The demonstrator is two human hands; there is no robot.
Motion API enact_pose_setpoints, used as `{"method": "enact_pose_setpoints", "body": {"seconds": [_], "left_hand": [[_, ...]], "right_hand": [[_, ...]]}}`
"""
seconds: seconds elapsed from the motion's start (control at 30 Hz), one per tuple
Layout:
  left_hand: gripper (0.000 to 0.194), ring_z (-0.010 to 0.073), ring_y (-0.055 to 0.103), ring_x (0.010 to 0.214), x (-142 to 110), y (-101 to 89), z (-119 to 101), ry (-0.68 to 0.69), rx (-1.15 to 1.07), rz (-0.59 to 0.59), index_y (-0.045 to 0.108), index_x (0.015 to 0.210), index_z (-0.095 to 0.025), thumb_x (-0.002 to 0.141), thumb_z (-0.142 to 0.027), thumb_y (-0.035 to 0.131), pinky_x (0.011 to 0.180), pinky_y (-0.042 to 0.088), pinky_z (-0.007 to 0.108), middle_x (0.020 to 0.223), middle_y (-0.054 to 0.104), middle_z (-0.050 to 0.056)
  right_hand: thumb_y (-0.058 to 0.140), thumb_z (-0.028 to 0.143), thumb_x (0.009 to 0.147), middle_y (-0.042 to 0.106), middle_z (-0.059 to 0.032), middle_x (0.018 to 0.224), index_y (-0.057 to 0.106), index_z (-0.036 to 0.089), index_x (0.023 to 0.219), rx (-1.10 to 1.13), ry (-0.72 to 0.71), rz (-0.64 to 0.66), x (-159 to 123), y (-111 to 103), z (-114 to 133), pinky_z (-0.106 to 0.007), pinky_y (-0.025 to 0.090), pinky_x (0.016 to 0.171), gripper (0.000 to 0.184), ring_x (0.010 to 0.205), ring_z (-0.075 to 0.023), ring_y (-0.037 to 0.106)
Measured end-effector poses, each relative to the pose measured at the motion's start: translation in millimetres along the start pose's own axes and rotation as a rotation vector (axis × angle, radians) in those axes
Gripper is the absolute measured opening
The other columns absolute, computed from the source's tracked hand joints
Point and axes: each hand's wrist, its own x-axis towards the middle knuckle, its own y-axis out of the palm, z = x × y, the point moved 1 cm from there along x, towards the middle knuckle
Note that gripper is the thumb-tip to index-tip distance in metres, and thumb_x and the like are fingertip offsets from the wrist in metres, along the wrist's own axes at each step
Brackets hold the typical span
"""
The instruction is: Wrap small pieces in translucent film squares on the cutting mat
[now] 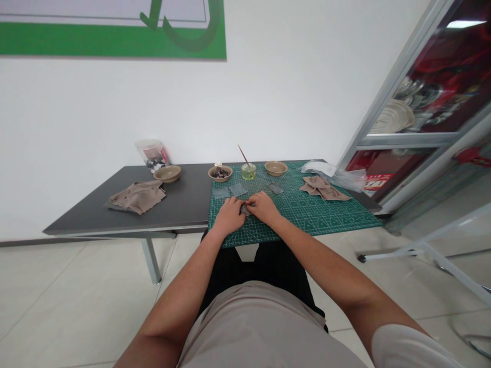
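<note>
Fingers of my left hand (230, 215) and my right hand (263, 206) close together on a small greyish-brown piece (247, 210) over the front of the green cutting mat (307, 223). Its kind is hard to make out, as the fingertips cover much of it. Just beyond my left hand lie two thin grey squares (238, 189). A flat grey piece with a darker outline (275, 188) rests past my right hand. Farther back, a glass jar (248, 175) of yellowish-green liquid has a thin brush (243, 155) standing in it.
A tan bowl (220, 179) holds dark pieces; two more bowls (276, 173) (168, 179) stand along the back. Brown cloths (140, 197) (320, 186) lie at both sides. A clear tub (152, 153) and plastic bags (343, 177) sit near the wall.
</note>
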Motion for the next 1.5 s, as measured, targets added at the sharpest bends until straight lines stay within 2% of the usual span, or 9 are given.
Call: {"method": "enact_pose_setpoints", "body": {"seconds": [0.3,0.5,0.7,0.9,1.07,1.3,1.5], "left_hand": [[0.037,0.0262,0.049,0.105,-1,-0.6,0,0.006,-0.004,-0.002,0.061,0.118,-0.016,0.083,-0.021,0.051,0.097,0.042,0.039,0.11,0.057,0.01],[0.036,0.0263,0.049,0.103,0,0.1,1,0.014,0.0,0.0,0.062,0.117,-0.015,0.083,-0.021,0.05,0.097,0.042,0.04,0.109,0.058,0.011],[0.037,0.0262,0.048,0.105,0,0.3,1,0.012,-0.006,-0.002,0.061,0.118,-0.015,0.084,-0.022,0.049,0.097,0.041,0.04,0.109,0.057,0.011],[0.037,0.0259,0.048,0.105,0,0.0,2,-0.008,-0.011,0.024,0.061,0.118,-0.018,0.084,-0.021,0.049,0.097,0.041,0.04,0.11,0.057,0.01],[0.037,0.0261,0.048,0.105,0,-0.8,3,-0.002,-0.027,0.019,0.061,0.118,-0.018,0.084,-0.021,0.049,0.098,0.041,0.041,0.11,0.057,0.01],[0.038,0.0263,0.048,0.106,-1,-0.8,1,0.01,-0.012,0.016,0.061,0.12,-0.016,0.084,-0.02,0.049,0.099,0.041,0.041,0.112,0.057,0.011],[0.038,0.026,0.048,0.106,-1,-1.3,1,0.002,-0.006,0.026,0.06,0.12,-0.016,0.084,-0.021,0.049,0.098,0.041,0.04,0.111,0.056,0.01]], "right_hand": [[0.067,0.018,0.081,0.071,-0.0013,0.084,0.07,0.02,0.075,0.071,-0.091,0.042,-16,-8,7,-0.032,0.036,0.084,0.007,0.082,-0.0164,0.057],[0.07,0.017,0.077,0.068,-0.0021,0.079,0.069,0.019,0.072,0.038,-0.047,0.015,-22,-17,1,-0.03,0.038,0.08,0.006,0.08,-0.0177,0.053],[0.069,0.018,0.078,0.07,-0.0035,0.08,0.071,0.019,0.073,0.017,0.017,-0.018,-16,-15,-8,-0.031,0.039,0.08,0.005,0.083,-0.019,0.053],[0.065,0.017,0.082,0.072,-0.0044,0.088,0.073,0.019,0.079,0.016,-0.004,0.01,-10,-8,0,-0.033,0.038,0.085,0.008,0.085,-0.0184,0.056],[0.066,0.017,0.081,0.072,-0.0027,0.087,0.071,0.02,0.078,0.059,-0.057,0.024,-16,-8,7,-0.032,0.038,0.085,0.007,0.084,-0.0174,0.056],[0.067,0.019,0.081,0.07,-0.0035,0.085,0.072,0.02,0.078,0.067,-0.024,-0.015,-30,-16,-7,-0.033,0.038,0.084,0.006,0.085,-0.0188,0.054],[0.065,0.02,0.084,0.07,-0.0048,0.085,0.072,0.019,0.077,0.001,-0.005,-0.017,-18,-12,-8,-0.033,0.038,0.084,0.01,0.084,-0.0191,0.053]]}}
